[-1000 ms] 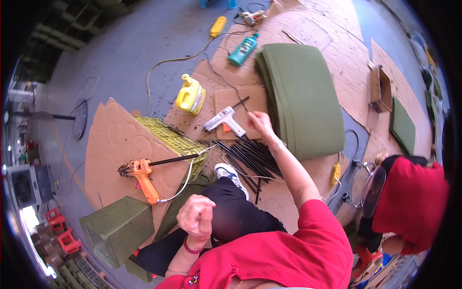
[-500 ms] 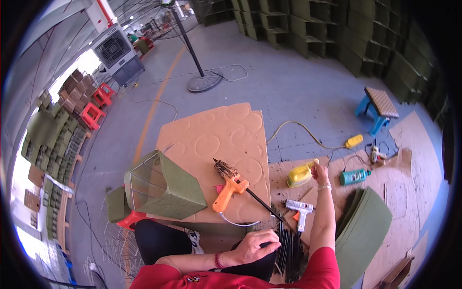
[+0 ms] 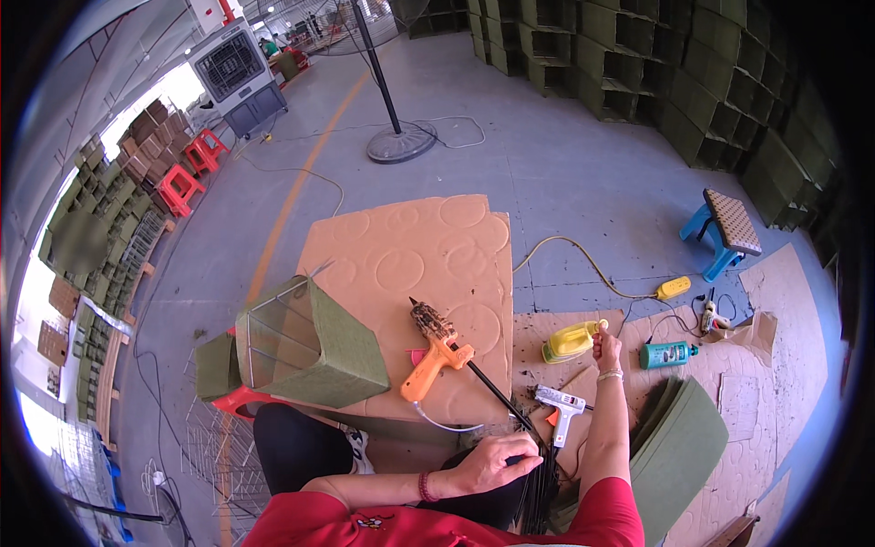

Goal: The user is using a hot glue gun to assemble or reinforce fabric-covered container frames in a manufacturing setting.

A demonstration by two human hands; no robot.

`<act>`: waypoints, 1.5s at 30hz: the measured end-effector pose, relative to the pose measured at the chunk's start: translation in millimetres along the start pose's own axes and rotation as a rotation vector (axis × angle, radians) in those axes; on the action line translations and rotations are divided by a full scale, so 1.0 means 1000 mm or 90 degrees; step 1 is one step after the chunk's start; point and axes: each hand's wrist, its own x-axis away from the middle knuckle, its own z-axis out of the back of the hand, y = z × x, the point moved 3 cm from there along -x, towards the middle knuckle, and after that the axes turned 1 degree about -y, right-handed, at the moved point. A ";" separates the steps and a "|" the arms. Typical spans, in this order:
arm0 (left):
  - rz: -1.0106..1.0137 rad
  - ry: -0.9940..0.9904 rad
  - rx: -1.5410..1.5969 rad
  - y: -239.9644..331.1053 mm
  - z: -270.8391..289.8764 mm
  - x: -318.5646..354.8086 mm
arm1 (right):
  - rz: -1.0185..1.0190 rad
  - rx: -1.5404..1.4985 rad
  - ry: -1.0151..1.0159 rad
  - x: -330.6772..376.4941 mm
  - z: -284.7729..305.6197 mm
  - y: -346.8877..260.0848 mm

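My right hand [image 3: 607, 350] reaches out, its fingers closed at the capped end of a yellow plastic bottle [image 3: 569, 344], which is tilted over the cardboard. My left hand [image 3: 497, 461] is curled closed above a bundle of black glue sticks [image 3: 540, 492]; whatever its fingers may hold is hidden. An orange glue gun [image 3: 436, 357] with a dirty nozzle and a long black stick in its back lies on a cardboard-topped surface [image 3: 365, 246]. Left of it sits a green fabric-covered box [image 3: 342, 351] with a wire frame. A white glue gun [image 3: 561, 408] lies near my right forearm.
Green panels [image 3: 670, 447] are stacked right of my forearm. Beyond are a teal bottle [image 3: 666, 355], another glue gun [image 3: 714, 319], a yellow cord block [image 3: 674, 288] and a blue stool [image 3: 720, 232]. A fan stand [image 3: 401, 144] rises ahead; green boxes [image 3: 629, 46] are piled behind.
The view has shifted and tilted a little. My right hand remains at the bottle's capped end, and the bottle leans slightly flatter. My left hand stays curled over the glue sticks.
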 end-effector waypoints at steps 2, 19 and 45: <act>0.010 -0.012 0.004 0.001 -0.002 0.000 | 0.022 0.048 0.016 -0.001 -0.003 0.000; -0.109 0.068 -0.127 0.012 -0.013 -0.051 | 0.282 -0.180 -0.224 0.226 -0.039 -0.052; -0.366 -0.108 -0.021 0.094 -0.068 -0.037 | 0.691 -0.311 -0.062 0.485 -0.101 -0.089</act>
